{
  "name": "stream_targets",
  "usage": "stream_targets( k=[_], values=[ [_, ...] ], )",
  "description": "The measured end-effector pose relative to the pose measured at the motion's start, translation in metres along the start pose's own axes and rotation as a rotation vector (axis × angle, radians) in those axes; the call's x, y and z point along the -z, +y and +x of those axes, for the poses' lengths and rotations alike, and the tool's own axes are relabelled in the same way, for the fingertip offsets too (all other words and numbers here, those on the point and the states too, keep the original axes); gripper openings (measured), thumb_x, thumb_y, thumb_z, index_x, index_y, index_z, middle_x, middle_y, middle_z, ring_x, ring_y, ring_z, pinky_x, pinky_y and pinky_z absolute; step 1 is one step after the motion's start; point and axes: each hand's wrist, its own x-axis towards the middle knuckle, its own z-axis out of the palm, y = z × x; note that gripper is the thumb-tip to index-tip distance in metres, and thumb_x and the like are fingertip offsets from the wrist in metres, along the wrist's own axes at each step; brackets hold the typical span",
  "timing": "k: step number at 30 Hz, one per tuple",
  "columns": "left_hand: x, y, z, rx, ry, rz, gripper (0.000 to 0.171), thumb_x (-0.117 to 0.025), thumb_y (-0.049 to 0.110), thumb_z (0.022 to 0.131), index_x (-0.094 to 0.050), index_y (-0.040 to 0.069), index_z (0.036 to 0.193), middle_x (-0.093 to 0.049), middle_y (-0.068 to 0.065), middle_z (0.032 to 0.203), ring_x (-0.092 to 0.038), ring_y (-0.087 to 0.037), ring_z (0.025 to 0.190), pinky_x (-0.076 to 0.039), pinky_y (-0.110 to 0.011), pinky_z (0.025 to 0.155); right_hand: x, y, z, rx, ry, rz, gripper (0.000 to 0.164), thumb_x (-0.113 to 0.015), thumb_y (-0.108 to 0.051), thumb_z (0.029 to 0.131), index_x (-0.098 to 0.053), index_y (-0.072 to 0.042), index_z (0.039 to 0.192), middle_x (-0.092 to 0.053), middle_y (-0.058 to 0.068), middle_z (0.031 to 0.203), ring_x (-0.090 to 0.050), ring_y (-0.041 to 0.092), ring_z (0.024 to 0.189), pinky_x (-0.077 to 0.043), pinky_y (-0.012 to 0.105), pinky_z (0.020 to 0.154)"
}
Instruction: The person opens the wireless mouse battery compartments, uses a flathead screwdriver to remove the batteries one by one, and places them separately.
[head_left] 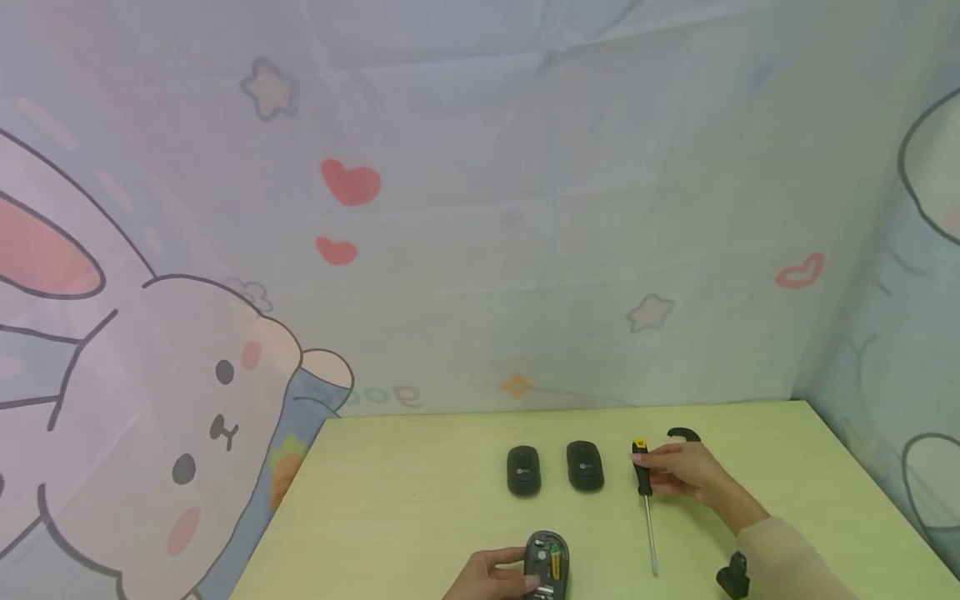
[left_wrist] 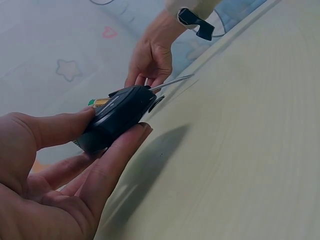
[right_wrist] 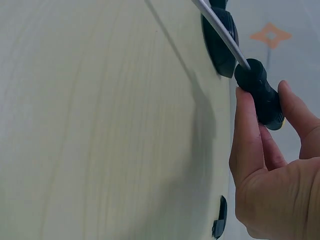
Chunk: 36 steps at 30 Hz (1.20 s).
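Note:
My left hand (head_left: 491, 577) grips a black computer mouse (head_left: 537, 583), thumb on one face and fingers on the other. Its underside faces up, with the battery bay uncovered and a green-and-yellow battery (head_left: 556, 562) in it. The left wrist view shows this mouse (left_wrist: 117, 117) raised over the table, its shadow below. Farther right, my right hand (head_left: 686, 473) pinches a screwdriver by its black handle (right_wrist: 260, 92) between thumb and fingers. Yellow marks the handle's end, and the metal shaft (head_left: 650, 533) points toward the front of the table.
Two black mice, one on the left (head_left: 523, 471) and one on the right (head_left: 585, 466), lie on the pale yellow table (head_left: 390, 517). A curved black piece (head_left: 684, 434) lies behind my right hand. A printed cloth (head_left: 480, 250) hangs behind the table and along its sides.

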Motion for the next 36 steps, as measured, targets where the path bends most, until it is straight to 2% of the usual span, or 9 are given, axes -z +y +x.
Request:
stream_targets(
  k=[7,12,18,27,36],
  values=[
    [0.004,-0.003,-0.002,-0.024,-0.047,-0.021,0.065,-0.074,0.026,0.098,-0.051,-0.003,0.151,-0.077,-0.019,0.122,-0.078,-0.03,0.109,-0.067,-0.043,0.094,-0.001,0.004,0.005,-0.005,0.045,-0.031,0.034,-0.084,-0.019,0.091,-0.074,0.006,0.112,-0.076,0.003,0.081,-0.073,0.013,0.069,-0.068,0.029,0.067],
    [0.006,-0.006,0.0,-0.032,-0.045,-0.023,0.063,-0.073,0.025,0.098,-0.052,-0.003,0.15,-0.077,-0.02,0.122,-0.078,-0.031,0.11,-0.066,-0.042,0.095,0.0,0.008,0.008,-0.008,0.081,-0.049,0.044,-0.086,-0.019,0.089,-0.07,0.009,0.118,-0.073,0.003,0.082,-0.071,0.013,0.069,-0.068,0.03,0.067],
    [0.007,-0.003,-0.003,-0.03,-0.024,-0.01,0.063,-0.074,0.025,0.097,-0.053,-0.004,0.149,-0.077,-0.02,0.122,-0.078,-0.032,0.109,-0.066,-0.043,0.095,-0.001,0.011,0.013,-0.012,0.115,-0.084,0.049,-0.087,-0.02,0.088,-0.067,0.01,0.121,-0.073,0.003,0.082,-0.071,0.013,0.07,-0.068,0.031,0.067],
    [0.008,-0.004,-0.005,-0.009,-0.02,-0.02,0.064,-0.075,0.027,0.097,-0.053,-0.003,0.15,-0.077,-0.019,0.123,-0.078,-0.031,0.11,-0.066,-0.043,0.096,0.001,0.016,0.018,0.013,0.157,-0.17,0.046,-0.087,-0.024,0.087,-0.071,0.008,0.116,-0.073,0.002,0.08,-0.069,0.013,0.068,-0.067,0.029,0.063],
    [0.009,-0.004,-0.006,-0.018,-0.021,-0.018,0.063,-0.073,0.025,0.098,-0.052,-0.004,0.15,-0.076,-0.021,0.125,-0.078,-0.031,0.11,-0.066,-0.044,0.096,-0.002,0.015,0.021,0.037,0.199,-0.256,0.045,-0.089,-0.029,0.085,-0.075,0.008,0.107,-0.075,0.003,0.078,-0.069,0.013,0.065,-0.066,0.028,0.06]
  ],
)
